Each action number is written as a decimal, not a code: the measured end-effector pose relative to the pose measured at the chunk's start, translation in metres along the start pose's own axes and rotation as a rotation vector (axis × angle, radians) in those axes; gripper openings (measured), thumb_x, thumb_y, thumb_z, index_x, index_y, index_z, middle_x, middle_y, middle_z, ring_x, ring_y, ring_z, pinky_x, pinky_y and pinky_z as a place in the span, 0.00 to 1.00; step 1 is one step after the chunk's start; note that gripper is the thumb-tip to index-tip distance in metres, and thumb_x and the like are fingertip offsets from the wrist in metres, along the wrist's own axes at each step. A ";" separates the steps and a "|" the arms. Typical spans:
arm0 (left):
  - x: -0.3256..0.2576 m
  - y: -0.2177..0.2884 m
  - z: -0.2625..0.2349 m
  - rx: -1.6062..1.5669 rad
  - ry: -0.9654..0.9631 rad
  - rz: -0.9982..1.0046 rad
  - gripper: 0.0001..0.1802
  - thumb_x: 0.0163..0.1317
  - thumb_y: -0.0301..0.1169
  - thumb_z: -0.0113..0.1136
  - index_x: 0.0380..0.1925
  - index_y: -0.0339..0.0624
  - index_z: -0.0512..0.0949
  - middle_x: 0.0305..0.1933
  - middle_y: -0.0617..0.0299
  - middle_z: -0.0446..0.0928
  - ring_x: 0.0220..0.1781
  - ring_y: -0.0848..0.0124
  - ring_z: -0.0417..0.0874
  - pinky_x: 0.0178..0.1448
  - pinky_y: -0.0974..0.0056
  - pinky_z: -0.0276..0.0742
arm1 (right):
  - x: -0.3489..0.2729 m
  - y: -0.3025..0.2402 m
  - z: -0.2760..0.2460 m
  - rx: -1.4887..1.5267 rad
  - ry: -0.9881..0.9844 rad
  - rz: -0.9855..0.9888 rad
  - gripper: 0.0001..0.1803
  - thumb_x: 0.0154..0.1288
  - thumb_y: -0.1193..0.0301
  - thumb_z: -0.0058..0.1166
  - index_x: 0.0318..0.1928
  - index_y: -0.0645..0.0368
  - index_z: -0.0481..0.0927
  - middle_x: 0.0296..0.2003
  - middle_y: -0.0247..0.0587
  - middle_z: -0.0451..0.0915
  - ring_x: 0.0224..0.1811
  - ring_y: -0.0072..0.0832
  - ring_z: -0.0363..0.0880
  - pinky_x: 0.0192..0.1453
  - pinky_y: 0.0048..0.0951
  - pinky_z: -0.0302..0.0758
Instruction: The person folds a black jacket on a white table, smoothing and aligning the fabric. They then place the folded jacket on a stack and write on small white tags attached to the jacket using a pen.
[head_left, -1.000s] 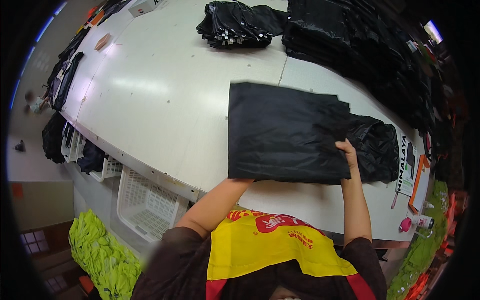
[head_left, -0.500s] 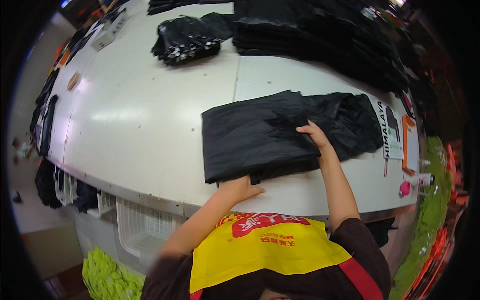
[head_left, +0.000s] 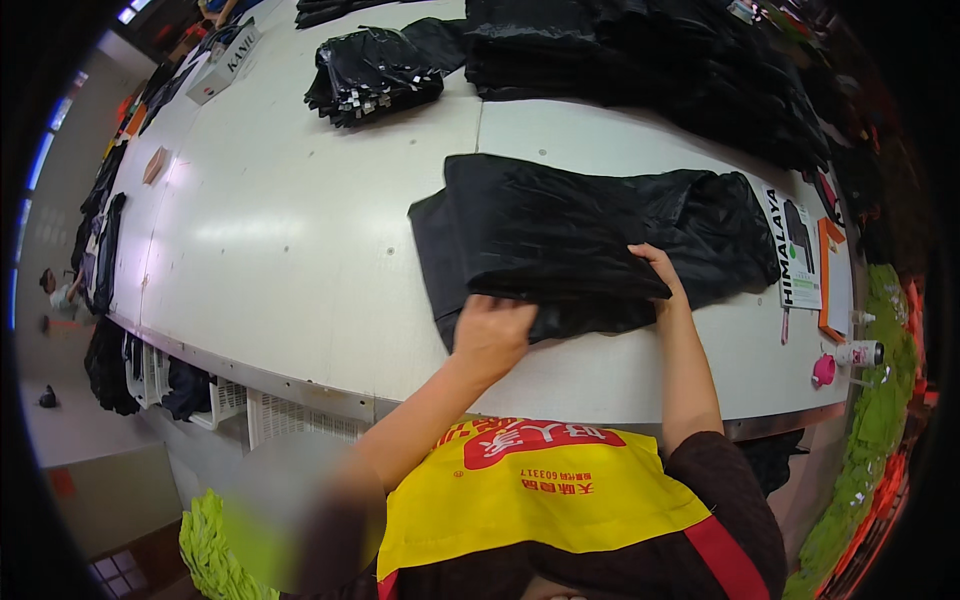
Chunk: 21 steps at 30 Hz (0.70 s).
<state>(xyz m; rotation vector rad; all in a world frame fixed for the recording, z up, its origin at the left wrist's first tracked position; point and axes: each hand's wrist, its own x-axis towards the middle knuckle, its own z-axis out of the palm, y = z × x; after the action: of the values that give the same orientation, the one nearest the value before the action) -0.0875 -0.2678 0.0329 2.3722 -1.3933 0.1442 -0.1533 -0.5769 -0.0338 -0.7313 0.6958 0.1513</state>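
A black garment [head_left: 555,230] of thin, slightly shiny cloth lies on the white table in front of me, partly folded over. Its upper layer is lifted at the left, baring a strip of the lower layer beneath. My left hand [head_left: 492,335] grips the near edge of that upper layer, fingers curled under the cloth and out of sight. On the right, my right hand [head_left: 660,272] pinches the near edge, thumb on top, its other fingers mostly hidden. Farther right the cloth is bunched and wrinkled.
Tall stacks of black garments [head_left: 640,60] stand at the far side, with a smaller tagged bundle [head_left: 370,80] left of them. At right lie a printed card [head_left: 798,255], an orange clipboard [head_left: 832,280] and a bottle [head_left: 860,354]. A white box [head_left: 222,65] sits far left on the white table [head_left: 270,200].
My left hand has moved from beneath the garment's near left corner to its near edge. The upper layer's left end has shifted right and up, exposing the layer below. My right hand keeps its hold.
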 end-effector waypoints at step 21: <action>-0.026 0.030 -0.033 0.016 -0.575 0.000 0.36 0.54 0.42 0.63 0.62 0.44 0.64 0.59 0.45 0.69 0.58 0.52 0.72 0.60 0.54 0.68 | 0.002 -0.006 0.014 -0.561 0.032 -0.231 0.27 0.50 0.75 0.53 0.54 0.67 0.70 0.43 0.41 0.77 0.43 0.29 0.76 0.51 0.26 0.72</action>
<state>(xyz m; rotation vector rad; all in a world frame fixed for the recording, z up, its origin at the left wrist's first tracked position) -0.1227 -0.2467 0.0640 2.5365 -1.6273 -0.5725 -0.1419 -0.5720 -0.0247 -1.3475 0.5959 0.1238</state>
